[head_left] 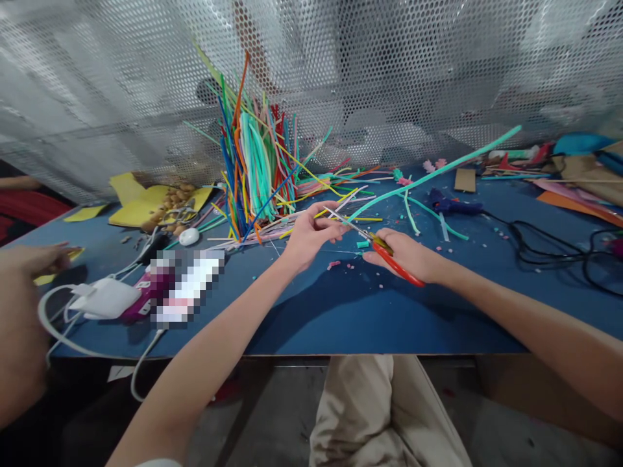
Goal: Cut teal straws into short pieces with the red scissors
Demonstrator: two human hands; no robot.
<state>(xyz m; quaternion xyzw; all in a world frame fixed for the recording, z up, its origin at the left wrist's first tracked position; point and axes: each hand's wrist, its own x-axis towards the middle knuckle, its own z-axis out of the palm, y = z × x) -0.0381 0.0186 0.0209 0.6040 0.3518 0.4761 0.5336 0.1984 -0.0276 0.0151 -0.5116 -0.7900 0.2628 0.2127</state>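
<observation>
My left hand [311, 235] is closed in a pinch at the lower end of a long mint-green pipe cleaner [438, 170], which slants up to the right. Wrapped around the handles of a pair of scissors [389, 259] with red and yellow grips is my right hand [411, 254]. The scissor blades point up and left, right at my left fingertips and the pipe cleaner's end; whether they touch it I cannot tell. A thin, clear thread runs below my left hand. Small green and pink clippings [333, 264] lie on the blue tabletop [311, 318] beneath the scissors.
A large bundle of coloured pipe cleaners [257, 168] stands behind my left hand. A purple glue gun [455, 202] with a black cord lies right. A phone [192, 288], white charger [109, 297] and cables occupy the left. Another person's hand [36, 263] reaches in there. Perforated metal [389, 78] closes the back.
</observation>
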